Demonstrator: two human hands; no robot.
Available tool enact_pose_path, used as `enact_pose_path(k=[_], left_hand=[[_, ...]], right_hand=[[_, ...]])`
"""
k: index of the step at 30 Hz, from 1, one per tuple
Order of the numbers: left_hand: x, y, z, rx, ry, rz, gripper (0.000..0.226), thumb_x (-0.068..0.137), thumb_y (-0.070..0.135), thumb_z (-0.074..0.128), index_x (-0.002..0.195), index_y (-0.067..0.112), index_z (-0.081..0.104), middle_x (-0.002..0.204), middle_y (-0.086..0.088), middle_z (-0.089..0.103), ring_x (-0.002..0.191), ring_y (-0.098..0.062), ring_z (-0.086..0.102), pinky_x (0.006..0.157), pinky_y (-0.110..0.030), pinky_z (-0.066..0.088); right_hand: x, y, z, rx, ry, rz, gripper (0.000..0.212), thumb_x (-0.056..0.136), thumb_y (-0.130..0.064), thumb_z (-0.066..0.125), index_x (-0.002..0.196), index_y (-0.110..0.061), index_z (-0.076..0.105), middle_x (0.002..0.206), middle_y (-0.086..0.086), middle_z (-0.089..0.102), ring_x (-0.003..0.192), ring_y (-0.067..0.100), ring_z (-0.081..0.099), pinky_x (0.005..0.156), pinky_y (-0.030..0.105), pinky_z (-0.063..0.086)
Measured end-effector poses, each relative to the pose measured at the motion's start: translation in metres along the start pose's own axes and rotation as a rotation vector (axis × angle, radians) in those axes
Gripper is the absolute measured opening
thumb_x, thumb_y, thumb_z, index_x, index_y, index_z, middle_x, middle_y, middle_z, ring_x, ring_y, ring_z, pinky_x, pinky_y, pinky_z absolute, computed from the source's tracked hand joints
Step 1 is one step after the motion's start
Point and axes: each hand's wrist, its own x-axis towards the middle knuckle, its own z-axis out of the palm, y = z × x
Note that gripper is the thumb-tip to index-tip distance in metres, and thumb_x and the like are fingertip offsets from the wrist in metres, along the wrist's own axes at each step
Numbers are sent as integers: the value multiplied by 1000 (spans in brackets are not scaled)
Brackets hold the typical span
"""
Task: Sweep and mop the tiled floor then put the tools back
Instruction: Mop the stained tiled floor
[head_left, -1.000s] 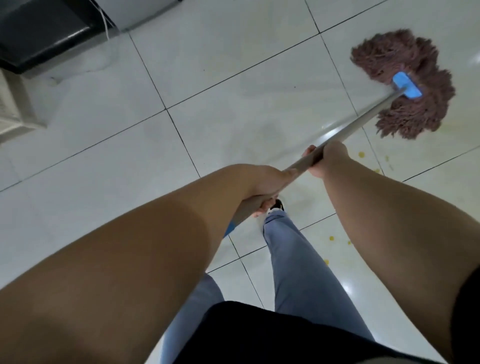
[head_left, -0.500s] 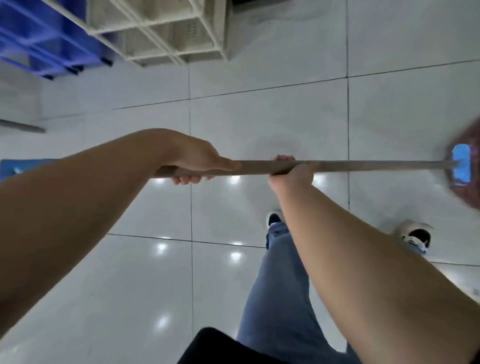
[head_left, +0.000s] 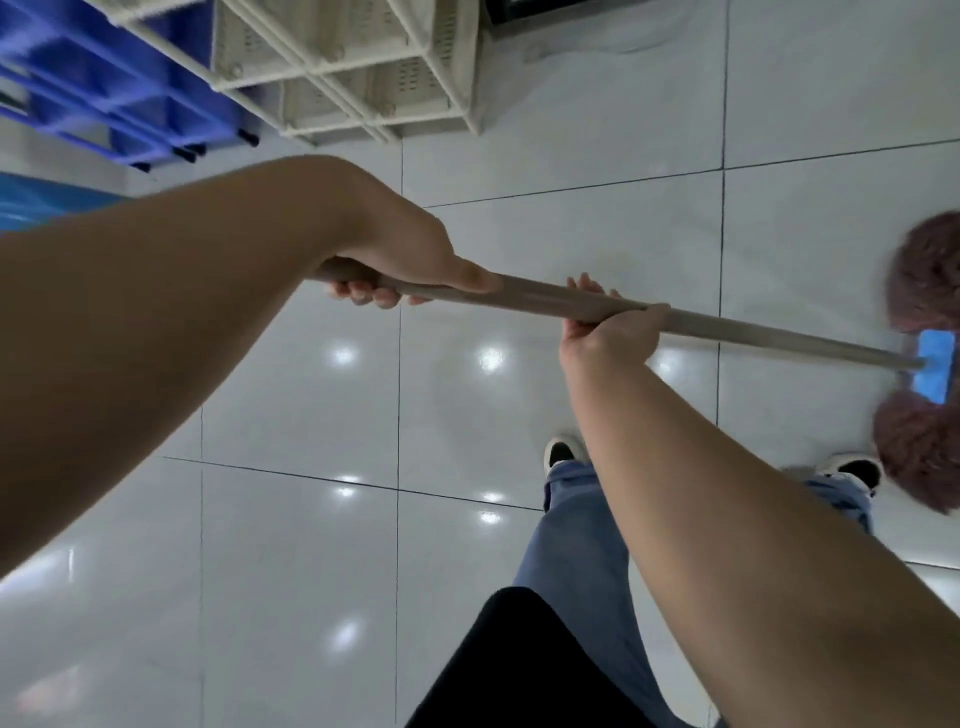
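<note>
- Mop with a long grey metal pole (head_left: 753, 330), blue plastic head clip (head_left: 935, 366) and reddish-brown string head (head_left: 924, 291): the pole runs nearly level across the middle of the view, and the head sits at the right edge, partly cut off by the frame and blurred.
- Lower clump of strings lies just beside the person's right shoe (head_left: 857, 470), white with a dark opening.
- Open tile stretches left and below the pole; a cream plastic lattice rack (head_left: 363, 78) and a blue plastic crate rack (head_left: 119, 98) crowd the top left, well apart from the mop head.
- Left hand (head_left: 400, 254) grips the upper pole from above, thumb laid along it, fingers curled under.
- Right hand (head_left: 610, 325) grips lower down the pole from beneath, fingers wrapped over the top.
- Both forearms bare, reaching in from the bottom corners.
- Blue jeans leg (head_left: 582, 561) and a second black-and-white shoe (head_left: 561, 452) below the right hand; black top (head_left: 519, 670) at the bottom edge.
- Glossy white tiled floor (head_left: 291, 545) with dark grout lines and reflected ceiling light spots.
</note>
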Motion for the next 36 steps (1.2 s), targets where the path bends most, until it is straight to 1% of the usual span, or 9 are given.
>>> enact_pose_path(k=[5, 8, 11, 16, 20, 23, 27, 31, 36], left_hand=[[4, 145, 24, 18, -135, 95, 66, 79, 76, 35, 71, 12, 45, 35, 3, 44, 26, -14, 38, 34, -18, 37], [12, 262, 57, 40, -214, 152, 68, 81, 74, 33, 75, 8, 49, 44, -4, 52, 24, -15, 44, 35, -20, 43], [8, 397, 91, -32, -282, 228, 65, 81, 73, 35, 74, 9, 47, 30, -1, 48, 21, -15, 41, 33, -22, 43], [-32, 604, 121, -141, -296, 360, 61, 81, 71, 40, 69, 11, 35, 24, 1, 35, 19, -10, 30, 32, -13, 33], [-60, 698, 134, -179, -353, 387, 63, 78, 76, 40, 72, 14, 33, 29, 3, 34, 22, -7, 29, 34, -9, 29], [-70, 719, 151, -182, -361, 391, 61, 80, 75, 40, 71, 15, 32, 29, 4, 33, 20, -6, 28, 32, -7, 28], [-72, 687, 163, -82, -295, 399, 69, 77, 82, 30, 70, 14, 33, 43, 1, 34, 24, -8, 29, 38, -11, 30], [-64, 614, 157, -47, -330, 327, 72, 75, 83, 31, 73, 12, 35, 46, -1, 37, 32, -12, 31, 41, -16, 33], [-47, 483, 138, -36, -306, 277, 77, 64, 89, 36, 72, 12, 35, 39, -1, 39, 30, -13, 33, 38, -15, 36]], right_hand=[[36, -142, -33, 11, 119, -107, 44, 101, -45, 29, 81, -8, 43, 34, 4, 51, 29, 16, 52, 41, 24, 52], [57, -258, -68, 46, 177, -129, 41, 99, -44, 35, 82, -8, 45, 45, 5, 50, 33, 16, 52, 44, 22, 51], [65, -387, -101, 126, 213, -189, 39, 99, -42, 39, 78, -9, 42, 46, 5, 50, 35, 15, 52, 43, 20, 51], [64, -565, -135, 205, 220, -270, 36, 101, -34, 39, 74, -10, 39, 60, 3, 41, 46, 13, 43, 39, 13, 41], [63, -655, -158, 275, 197, -327, 25, 100, -25, 41, 80, -12, 42, 67, 4, 41, 49, 12, 39, 38, 11, 40], [59, -680, -174, 271, 205, -322, 26, 99, -25, 42, 77, -12, 42, 68, 4, 42, 47, 12, 38, 35, 10, 38], [63, -644, -178, 160, 310, -298, 33, 98, -35, 40, 73, -13, 41, 60, 2, 39, 40, 11, 35, 34, 11, 33], [62, -570, -172, 177, 335, -232, 46, 90, -53, 49, 68, -13, 43, 43, -1, 40, 23, 10, 35, 34, 11, 32], [47, -443, -144, 161, 326, -163, 48, 87, -55, 52, 63, -14, 42, 23, -6, 34, 17, 9, 34, 33, 10, 34]])
